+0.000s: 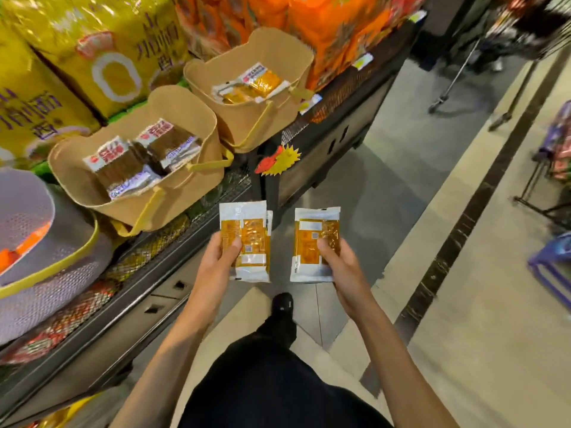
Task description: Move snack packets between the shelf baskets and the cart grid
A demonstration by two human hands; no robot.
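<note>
Two bare forearms reach up from the bottom edge to the middle of the frame, side by side and apart. The left hand (220,257) pinches an orange packet (251,242), thumb across its front; the right hand (341,264) holds a second orange packet (309,242) the same way.

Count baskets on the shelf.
3. Lilac basket at the left edge; near tan basket holding brown packets in the middle; far tan basket holding orange packets farther right. More may sit outside the frame.
</note>
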